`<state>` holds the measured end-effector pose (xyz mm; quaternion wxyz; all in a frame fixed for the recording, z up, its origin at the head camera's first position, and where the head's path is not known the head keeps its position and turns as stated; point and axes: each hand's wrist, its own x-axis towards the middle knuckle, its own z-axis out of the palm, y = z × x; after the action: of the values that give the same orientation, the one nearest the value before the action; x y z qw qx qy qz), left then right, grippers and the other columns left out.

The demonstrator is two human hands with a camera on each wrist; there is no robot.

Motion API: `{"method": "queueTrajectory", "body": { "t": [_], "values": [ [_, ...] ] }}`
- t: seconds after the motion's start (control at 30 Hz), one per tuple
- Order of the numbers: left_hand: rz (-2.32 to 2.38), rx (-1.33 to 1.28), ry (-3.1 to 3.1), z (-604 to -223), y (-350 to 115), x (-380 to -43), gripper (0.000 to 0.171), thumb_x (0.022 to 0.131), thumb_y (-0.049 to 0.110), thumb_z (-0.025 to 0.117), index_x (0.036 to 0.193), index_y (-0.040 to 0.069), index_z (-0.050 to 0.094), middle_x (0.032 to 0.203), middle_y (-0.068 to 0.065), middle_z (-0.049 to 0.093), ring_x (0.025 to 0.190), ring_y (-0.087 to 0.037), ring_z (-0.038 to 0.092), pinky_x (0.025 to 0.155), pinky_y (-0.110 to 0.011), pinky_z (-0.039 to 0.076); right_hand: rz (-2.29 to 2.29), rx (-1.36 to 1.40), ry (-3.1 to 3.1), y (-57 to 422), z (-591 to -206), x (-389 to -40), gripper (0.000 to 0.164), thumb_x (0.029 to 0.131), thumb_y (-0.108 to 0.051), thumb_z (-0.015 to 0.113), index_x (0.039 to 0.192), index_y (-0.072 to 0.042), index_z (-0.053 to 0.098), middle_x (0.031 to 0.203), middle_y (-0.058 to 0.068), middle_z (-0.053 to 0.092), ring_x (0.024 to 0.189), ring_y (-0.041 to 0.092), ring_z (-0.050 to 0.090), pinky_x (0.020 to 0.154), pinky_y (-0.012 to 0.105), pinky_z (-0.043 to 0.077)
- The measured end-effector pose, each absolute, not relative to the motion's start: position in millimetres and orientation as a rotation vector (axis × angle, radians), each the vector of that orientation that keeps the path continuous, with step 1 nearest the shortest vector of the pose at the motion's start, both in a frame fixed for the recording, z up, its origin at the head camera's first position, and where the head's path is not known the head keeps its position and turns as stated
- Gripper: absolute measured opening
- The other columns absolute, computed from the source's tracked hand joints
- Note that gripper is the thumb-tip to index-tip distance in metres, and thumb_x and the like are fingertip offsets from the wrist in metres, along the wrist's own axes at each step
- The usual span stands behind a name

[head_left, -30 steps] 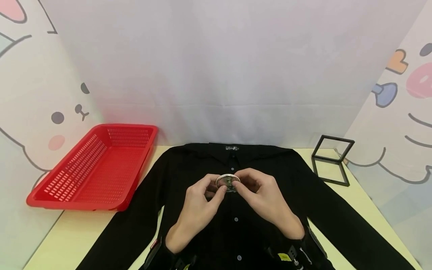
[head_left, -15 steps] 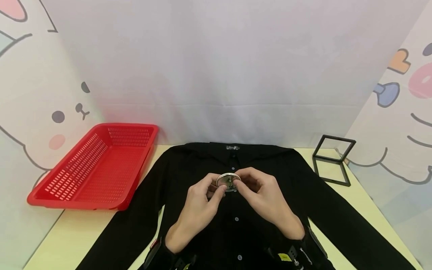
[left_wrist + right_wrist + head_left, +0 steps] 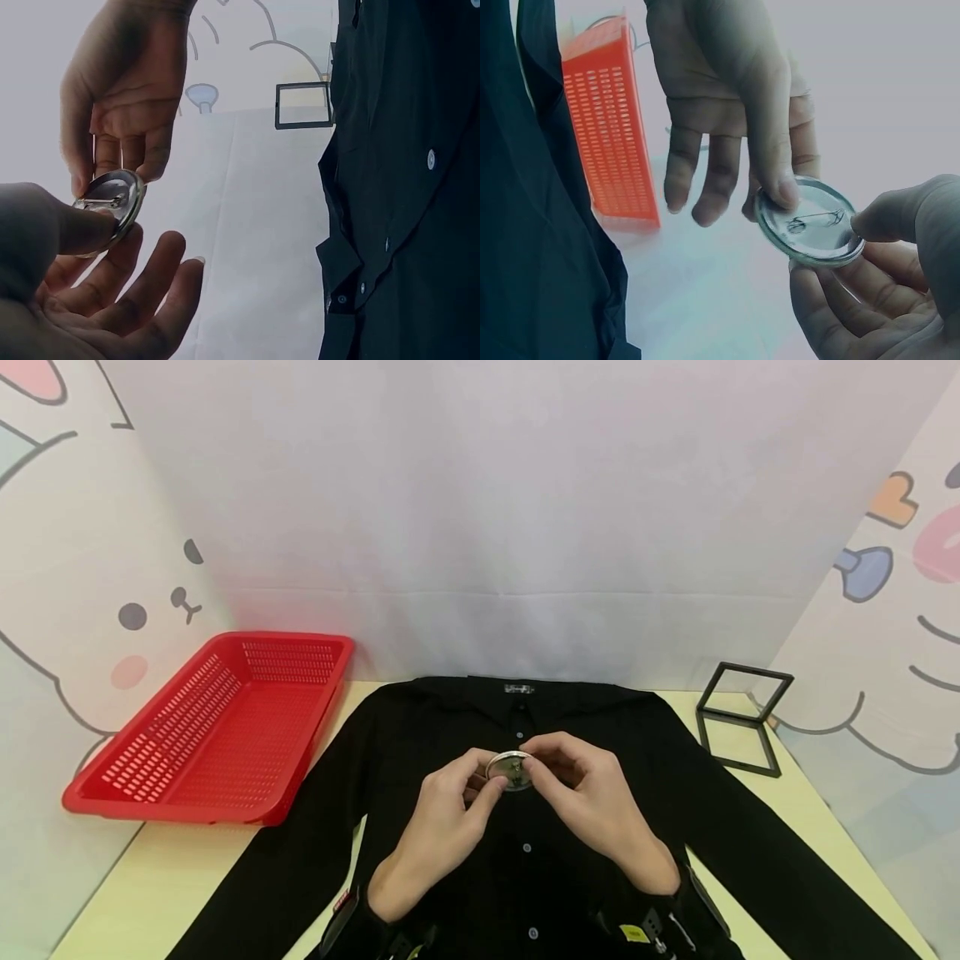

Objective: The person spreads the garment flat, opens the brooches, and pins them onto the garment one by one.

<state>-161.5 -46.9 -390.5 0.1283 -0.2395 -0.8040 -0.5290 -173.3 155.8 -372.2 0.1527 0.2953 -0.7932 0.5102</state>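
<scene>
A round pin-back button badge (image 3: 512,774) is held above the black shirt (image 3: 527,885), its back with the safety pin turned up toward me. My left hand (image 3: 447,822) pinches the badge's left edge between thumb and fingers. At the opposite edge my right hand (image 3: 596,814) pinches it too. In the right wrist view the metal pin lies across the back of the badge (image 3: 814,240); whether it is fastened I cannot tell. The badge's front faces away and is hidden. Beneath the hands the shirt lies spread front up, sleeves out to both sides, its button placket running down the middle.
A red plastic basket (image 3: 225,743) stands at the left and overlaps the table's edge. At the right back, a black hinged double frame (image 3: 738,718) stands partly folded up. White curtain walls (image 3: 495,527) with cartoon prints enclose the pale yellow table (image 3: 120,893).
The badge has shifted slightly down and to the right between the fingers, with its back showing a little more. Both hands stay over the shirt, and the view has drifted slightly.
</scene>
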Motion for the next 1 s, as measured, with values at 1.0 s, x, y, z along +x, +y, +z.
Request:
{"method": "queueTrajectory", "body": {
  "t": [1.0],
  "values": [
    [-1.588,-0.689,-2.281,-387.9,-50.9,-162.1,0.025,0.098,0.019,0.073,0.122,0.016,0.067,0.099,0.002,0.073,0.075,-0.005,0.067,0.066,-0.024,0.059,1.779,0.818,-2.318,154.8,-375.0,-175.4,0.014,0.101,-0.004,0.064,0.113,-0.006,0.071,0.098,0.011,0.073,0.077,0.016,0.074,0.072,0.035,0.063]
  ]
}}
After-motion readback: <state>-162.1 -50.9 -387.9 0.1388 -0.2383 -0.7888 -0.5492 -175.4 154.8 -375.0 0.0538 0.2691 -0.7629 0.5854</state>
